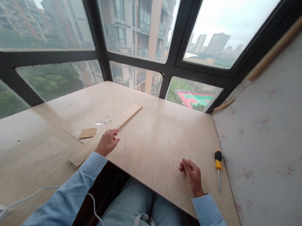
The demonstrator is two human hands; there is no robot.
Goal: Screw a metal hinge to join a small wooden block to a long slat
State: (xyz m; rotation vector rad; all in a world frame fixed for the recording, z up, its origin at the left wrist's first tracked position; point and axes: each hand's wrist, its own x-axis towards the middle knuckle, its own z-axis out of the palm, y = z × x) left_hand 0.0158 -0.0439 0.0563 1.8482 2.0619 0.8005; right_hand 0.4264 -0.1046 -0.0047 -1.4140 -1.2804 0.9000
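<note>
The left hand (108, 141) rests on the bench (159, 140) just left of the frame's middle, fingers loosely curled and pointing toward the near end of a long wooden strip (127, 116). Its grip is slack and empty; the fingertips lie just beside the strip's near end, and I cannot tell whether they touch it. The right hand (192, 174) lies at the lower right of centre, fingers half curled, holding nothing.

The strip runs diagonally up and right from the left hand. It looks like a thin, flat slat: probably light and stiff, with dry, unslippery faces, though a slat this thin may flex or snap if levered from one end. Lying flat, it offers little edge to pinch; a hold across its width near the middle, thumb on one long edge and fingers on the other, should balance it best.

Left of the hand lies a small wooden piece (88, 133), flat and likely very light. Between it and the strip sit a small metal hinge (98, 123) and scattered screws (109, 120), tiny and apt to roll or scatter if brushed.

A yellow-handled screwdriver (218, 166) lies at the right edge of the bench, near the right hand but apart from it. A white cable (24, 197) crosses the lower left corner.
</note>
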